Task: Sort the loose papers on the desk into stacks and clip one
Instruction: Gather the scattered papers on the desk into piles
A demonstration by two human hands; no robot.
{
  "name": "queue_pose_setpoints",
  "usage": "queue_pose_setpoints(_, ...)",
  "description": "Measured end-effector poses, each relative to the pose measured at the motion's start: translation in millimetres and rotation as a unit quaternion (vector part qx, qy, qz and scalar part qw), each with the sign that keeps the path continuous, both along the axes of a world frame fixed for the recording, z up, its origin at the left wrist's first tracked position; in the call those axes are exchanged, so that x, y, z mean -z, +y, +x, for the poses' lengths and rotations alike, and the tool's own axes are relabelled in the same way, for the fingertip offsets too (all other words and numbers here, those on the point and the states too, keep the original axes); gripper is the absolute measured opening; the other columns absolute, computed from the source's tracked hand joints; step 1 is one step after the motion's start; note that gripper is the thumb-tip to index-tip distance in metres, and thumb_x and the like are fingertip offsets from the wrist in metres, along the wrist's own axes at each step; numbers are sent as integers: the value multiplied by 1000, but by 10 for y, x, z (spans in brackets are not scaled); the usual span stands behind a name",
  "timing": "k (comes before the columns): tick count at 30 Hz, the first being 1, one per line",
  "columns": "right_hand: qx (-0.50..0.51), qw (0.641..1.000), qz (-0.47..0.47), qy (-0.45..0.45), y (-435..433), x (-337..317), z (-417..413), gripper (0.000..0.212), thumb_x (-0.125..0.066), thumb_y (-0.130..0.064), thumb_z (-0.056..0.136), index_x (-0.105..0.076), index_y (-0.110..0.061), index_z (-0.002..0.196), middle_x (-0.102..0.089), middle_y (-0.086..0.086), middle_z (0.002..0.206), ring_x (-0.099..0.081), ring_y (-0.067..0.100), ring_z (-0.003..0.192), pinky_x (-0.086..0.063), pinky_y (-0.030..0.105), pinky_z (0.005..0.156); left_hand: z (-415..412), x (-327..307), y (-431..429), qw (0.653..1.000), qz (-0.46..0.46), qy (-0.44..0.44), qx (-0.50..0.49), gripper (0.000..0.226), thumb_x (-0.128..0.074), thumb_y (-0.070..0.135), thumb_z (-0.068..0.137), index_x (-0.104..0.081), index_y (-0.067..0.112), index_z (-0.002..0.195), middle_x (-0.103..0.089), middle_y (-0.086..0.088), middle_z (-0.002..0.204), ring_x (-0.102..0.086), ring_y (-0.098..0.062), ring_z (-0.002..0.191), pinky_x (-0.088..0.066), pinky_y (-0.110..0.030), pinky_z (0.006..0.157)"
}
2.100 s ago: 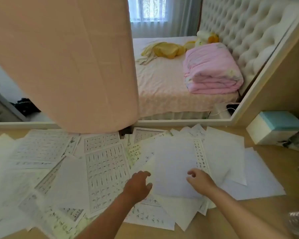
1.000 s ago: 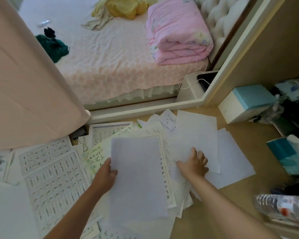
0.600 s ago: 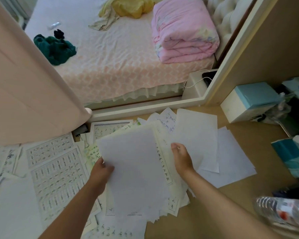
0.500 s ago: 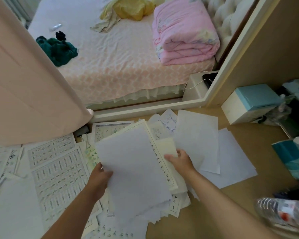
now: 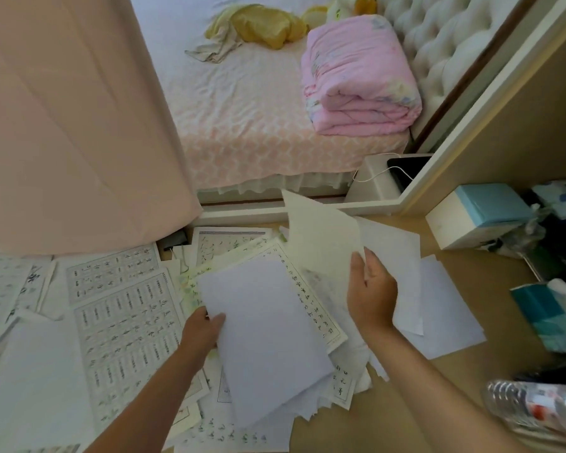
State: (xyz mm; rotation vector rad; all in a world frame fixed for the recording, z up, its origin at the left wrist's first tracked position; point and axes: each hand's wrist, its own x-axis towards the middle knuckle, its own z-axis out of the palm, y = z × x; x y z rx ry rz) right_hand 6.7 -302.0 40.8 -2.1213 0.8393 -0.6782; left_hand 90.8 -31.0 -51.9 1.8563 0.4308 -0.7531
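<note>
Papers (image 5: 268, 338), mostly blank, loosely fanned

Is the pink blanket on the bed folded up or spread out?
Folded. The pink blanket sits as a thick bundle on the bed, with stacked layers showing along its front edge.

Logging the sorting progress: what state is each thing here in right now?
Left hand: grip on the blank sheet's left edge.
Blank sheet: held over the pile.
Right hand: grip on the cream sheet.
Cream sheet: raised, curling.
Loose papers: spread, unsorted.
Water bottle: lying down.
Pink quilt: folded.
</note>
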Motion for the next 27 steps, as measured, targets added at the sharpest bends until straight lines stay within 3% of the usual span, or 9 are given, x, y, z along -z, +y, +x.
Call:
queue_pose_setpoints(2,-146,981,-122,-34,199,-76,20,29,-52,-21,100,-67,-18,125,-67,-6,125,-60,3,115,-50,19,94,14,-24,-8,998,-47,39,-13,27,-51,14,99,-56,8,125,-66,-11,110,-66,-27,94,-56,-33,68)
queue_pose_setpoints(5,-332,913,-237,32,484,202,-48,33,-59,-19,90,-69,-25,121,-66,-1,129,-64,15,115,-55,33,94,26,-97,2,992,-84,87,-47,32,-41,31,104,-58,9,120,-69,-13,105,-67,-29,92,-55,-35,70)
queue_pose_setpoints(8,-465,831,-213,218,668,639,-234,34,-60,-21,92,-66,-32,123,-51,3,146,-47,27,136,-33,59,111,58,-76,76,976,-149,136,-82,57,-26,64,98,-62,20,104,-70,-11,98,-66,-31,95,-53,-47,90)
queue_pose_setpoints(11,-523,759,-151,357,750,782,-397,47,-53,-17,93,-54,-39,135,-22,-2,163,-11,21,152,-2,57,120,53,-90,123,978,-155,137,-32,55,-37,68,93,-64,23,109,-72,-7,103,-67,-29,100,-52,-49,95)
queue_pose_setpoints(13,-531,739,-95,404,786,694,-447,54,-51,-21,87,-50,-42,138,-15,-7,164,-4,14,152,0,51,121,43,3,123,989,-101,105,16,55,-64,57,85,-60,16,123,-69,-8,116,-65,-29,107,-52,-51,96)
queue_pose_setpoints(17,-442,800,16,406,724,562,-407,59,-52,-31,83,-46,-42,141,-20,-13,161,-17,10,148,-12,41,121,-17,-77,4,998,-42,25,39,26,-60,11,95,-60,6,121,-65,-12,121,-62,-29,108,-50,-44,96)
queue_pose_setpoints(22,-186,924,60,329,448,555,-132,74,-64,-27,87,-27,-27,151,-26,-1,157,-26,21,146,-27,43,119,-25,0,42,996,-51,6,78,57,-52,23,98,-29,19,151,-37,-5,155,-36,-29,141,-33,-53,113)
queue_pose_setpoints(25,-126,917,237,294,345,531,-70,101,-79,-31,79,-12,-28,155,-27,3,158,-31,25,144,-34,46,115,-19,30,125,993,-98,16,63,59,-52,26,97,-25,27,150,-39,2,153,-40,-27,139,-36,-56,110)
queue_pose_setpoints(27,-137,886,345,278,345,537,-94,94,-81,-22,79,-23,-24,153,-40,5,150,-43,26,137,-40,47,111,-17,51,115,991,-118,23,57,60,-54,31,94,-27,27,147,-43,0,150,-44,-29,135,-39,-58,107)
